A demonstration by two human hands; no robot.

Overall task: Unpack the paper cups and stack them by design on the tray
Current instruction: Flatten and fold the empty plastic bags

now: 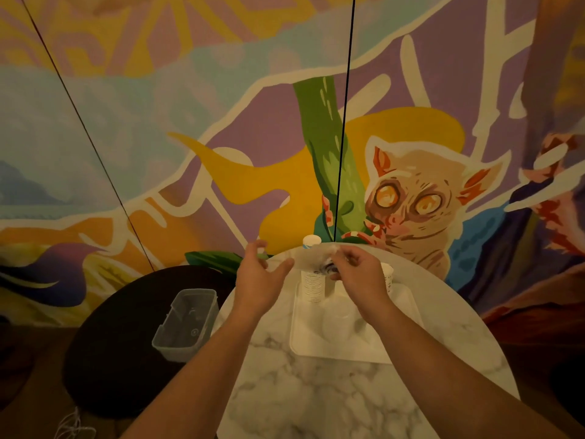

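A white tray lies on the round marble table. At its far left corner stands a tall stack of white paper cups. My right hand is above the stack, pinching a clear plastic wrapper that drapes over the top of the cups. My left hand hovers just left of the stack with fingers spread and nothing in it. Another cup stack shows partly behind my right hand. A single upside-down cup with a blue band stands at the table's far edge.
A clear plastic box sits on a dark round table to the left. A painted wall rises right behind the table. White string lies on the floor at lower left.
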